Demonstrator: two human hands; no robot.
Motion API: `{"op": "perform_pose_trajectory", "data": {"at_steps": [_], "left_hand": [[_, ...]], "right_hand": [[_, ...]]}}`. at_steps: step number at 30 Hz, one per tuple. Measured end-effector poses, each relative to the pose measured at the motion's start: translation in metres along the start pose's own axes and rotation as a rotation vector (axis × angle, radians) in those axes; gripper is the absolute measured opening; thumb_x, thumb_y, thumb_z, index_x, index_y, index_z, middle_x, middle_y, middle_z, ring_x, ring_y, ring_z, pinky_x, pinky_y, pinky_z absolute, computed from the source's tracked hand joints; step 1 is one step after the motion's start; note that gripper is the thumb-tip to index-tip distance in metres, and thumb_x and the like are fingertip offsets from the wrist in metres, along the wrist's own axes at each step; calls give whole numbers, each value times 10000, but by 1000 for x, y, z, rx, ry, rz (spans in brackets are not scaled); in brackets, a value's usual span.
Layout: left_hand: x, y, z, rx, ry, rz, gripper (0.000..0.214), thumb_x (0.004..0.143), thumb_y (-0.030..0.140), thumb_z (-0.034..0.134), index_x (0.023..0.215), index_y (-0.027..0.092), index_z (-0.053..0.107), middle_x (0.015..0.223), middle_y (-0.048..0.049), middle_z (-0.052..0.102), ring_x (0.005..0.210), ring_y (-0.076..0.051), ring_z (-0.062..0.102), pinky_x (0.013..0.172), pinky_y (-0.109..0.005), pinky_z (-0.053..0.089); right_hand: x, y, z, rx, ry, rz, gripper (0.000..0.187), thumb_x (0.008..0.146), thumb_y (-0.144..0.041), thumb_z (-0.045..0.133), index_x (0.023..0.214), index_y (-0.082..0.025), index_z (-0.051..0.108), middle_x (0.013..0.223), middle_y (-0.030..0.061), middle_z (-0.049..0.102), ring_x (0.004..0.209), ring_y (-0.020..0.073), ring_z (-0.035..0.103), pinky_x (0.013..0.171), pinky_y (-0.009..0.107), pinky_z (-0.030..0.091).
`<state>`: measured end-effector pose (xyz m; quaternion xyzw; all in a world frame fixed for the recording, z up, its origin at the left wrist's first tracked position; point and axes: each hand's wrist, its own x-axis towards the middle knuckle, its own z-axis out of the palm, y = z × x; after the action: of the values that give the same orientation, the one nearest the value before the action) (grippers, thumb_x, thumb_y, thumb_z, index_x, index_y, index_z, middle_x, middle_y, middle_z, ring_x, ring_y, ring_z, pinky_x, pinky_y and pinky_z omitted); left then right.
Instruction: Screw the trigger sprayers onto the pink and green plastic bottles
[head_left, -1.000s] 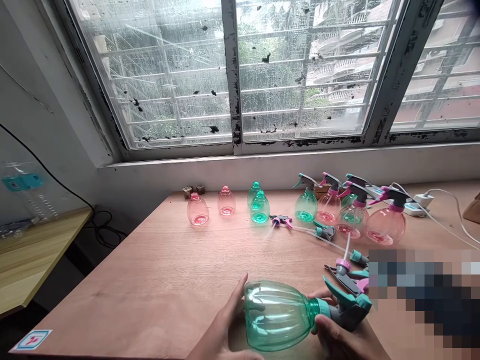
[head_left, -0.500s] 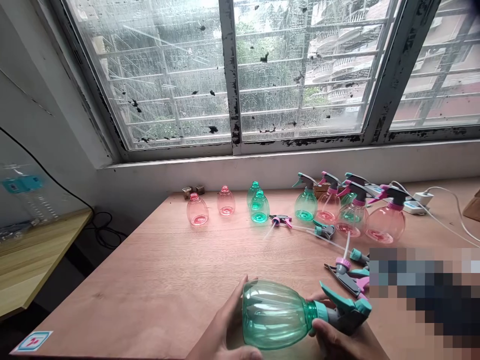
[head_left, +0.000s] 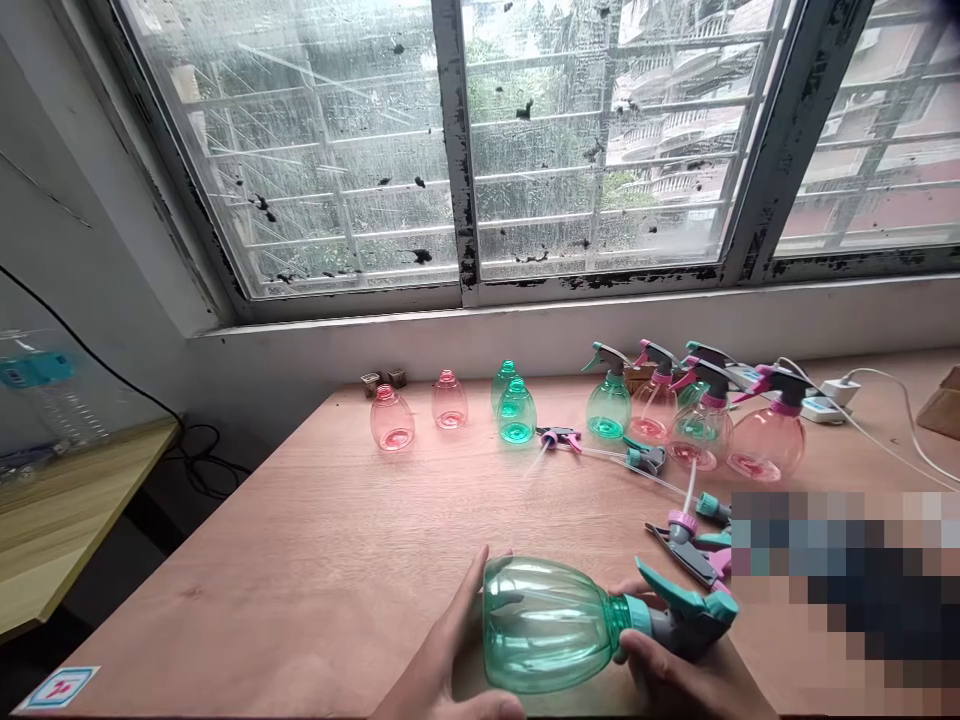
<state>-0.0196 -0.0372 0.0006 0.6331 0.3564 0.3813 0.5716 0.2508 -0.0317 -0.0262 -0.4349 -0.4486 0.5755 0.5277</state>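
A green transparent spray bottle (head_left: 551, 628) lies sideways between my hands, its teal-and-grey trigger head (head_left: 686, 615) pointing right. My left hand (head_left: 457, 655) wraps round the base end. With thumb and fingers, my right hand (head_left: 667, 672) grips the neck at the teal collar (head_left: 637, 615); part of that hand is hidden behind the head. Just beyond lie loose spray heads, among them a pink-collared one (head_left: 682, 540), a teal-collared one (head_left: 646, 457) and a pink one (head_left: 559, 438) farther back.
Pink bottles without heads (head_left: 392, 420) and green ones (head_left: 517, 412) stand at the back. Several bottles with heads, such as a pink one (head_left: 769, 440), stand back right beside a white charger and cable (head_left: 838, 392). A pixelated patch covers the right side. A sticker (head_left: 61, 688) marks the front left corner.
The view has shifted slightly. Both hands keep the same hold on the green spray bottle, and nothing else has visibly moved.
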Motion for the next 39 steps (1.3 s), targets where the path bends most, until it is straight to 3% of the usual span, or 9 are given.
{"op": "perform_pose_trajectory", "data": {"at_steps": [3,8,11,17,23,26,32,35,39], "left_hand": [[0,2,0,65,13,6,954,784,449,766,1548,310,212,1642,-84,230,1489,-369,225,1215,-527,196],[4,1,4,215,45,91,881,873,290,693,1544,404,133,1644,-35,233,1503,-309,213,1233,-482,147],[4,-3,3,119,25,88,986,816,284,763,1538,430,108,1647,-36,222,1498,-313,226,1216,-471,226],[6,-6,0,-77,13,1,1001,688,289,875,1505,378,303,1635,-61,258,1490,-346,234,1160,-451,359],[7,-10,3,-30,39,76,956,797,304,788,1530,422,186,1624,-63,289,1459,-331,323,1198,-481,265],[5,-8,2,-45,-4,80,1110,748,376,820,1555,367,58,1614,-110,298,1428,-369,370,1180,-532,279],[3,0,0,21,61,26,948,754,399,808,1530,328,267,1632,-85,258,1496,-342,220,1218,-512,197],[5,-2,1,53,46,56,940,792,312,789,1524,423,211,1645,-45,228,1493,-318,244,1208,-484,241],[5,-7,2,48,34,74,988,791,298,793,1527,449,151,1640,-38,245,1497,-304,233,1229,-491,152]], "right_hand": [[1,2,0,33,-28,18,453,705,-542,816,964,-186,708,632,19,672,461,99,468,437,225,341],[1,2,0,41,-24,33,459,690,-548,824,948,-190,698,633,18,678,455,104,477,435,230,334],[0,-3,2,-19,-10,20,466,672,-568,826,933,-197,719,634,15,673,524,138,529,507,263,411],[-1,-7,4,-26,-9,-2,464,680,-600,800,911,-204,729,665,33,694,668,216,622,640,323,474],[-1,-6,4,-29,26,-31,462,665,-572,818,942,-218,714,651,20,695,656,229,632,645,340,485],[-1,-3,4,-63,29,0,480,668,-584,808,963,-217,712,642,11,678,694,250,656,674,357,507],[0,1,4,-110,60,-38,452,643,-541,834,952,-241,695,632,-5,698,712,258,676,709,341,527],[1,-1,3,-98,53,-58,428,641,-514,842,939,-247,690,672,0,728,677,234,665,659,303,521],[0,-4,4,-81,43,-26,442,647,-543,832,945,-249,692,661,-6,718,650,221,652,642,304,515]]}}
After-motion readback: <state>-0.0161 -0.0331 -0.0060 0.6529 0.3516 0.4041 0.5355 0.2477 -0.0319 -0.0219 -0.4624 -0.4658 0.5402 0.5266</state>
